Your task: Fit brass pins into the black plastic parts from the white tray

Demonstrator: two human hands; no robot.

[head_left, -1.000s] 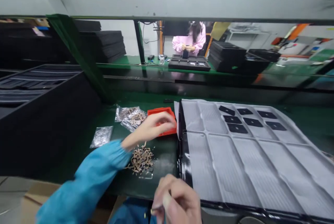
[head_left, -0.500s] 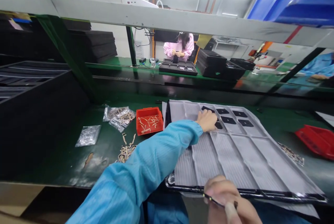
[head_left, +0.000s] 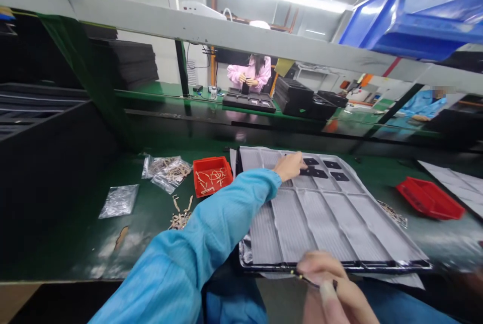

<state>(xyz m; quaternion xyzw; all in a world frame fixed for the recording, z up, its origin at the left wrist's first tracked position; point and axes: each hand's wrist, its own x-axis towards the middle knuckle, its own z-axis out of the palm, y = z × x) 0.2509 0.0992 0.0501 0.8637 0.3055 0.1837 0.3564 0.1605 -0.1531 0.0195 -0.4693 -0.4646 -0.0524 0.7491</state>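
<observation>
My left hand, in a blue sleeve, reaches to the upper part of a large grey compartment tray. Its fingertips are closed at a black flat piece in the tray; whether they grip it is unclear. More black pieces lie in the upper compartments. Near the tray's front edge, my right hand pinches a thin dark strip with small gold-coloured ends between thumb and fingers.
Left of the tray are a red bin with thin strips, loose strips and plastic bags. Another red bin sits at right. A shelf bar crosses above; a person in pink works beyond.
The view has shifted, showing more on the right. My left hand has moved slightly across the black pieces. My right hand still holds the strip near the tray's front edge.
</observation>
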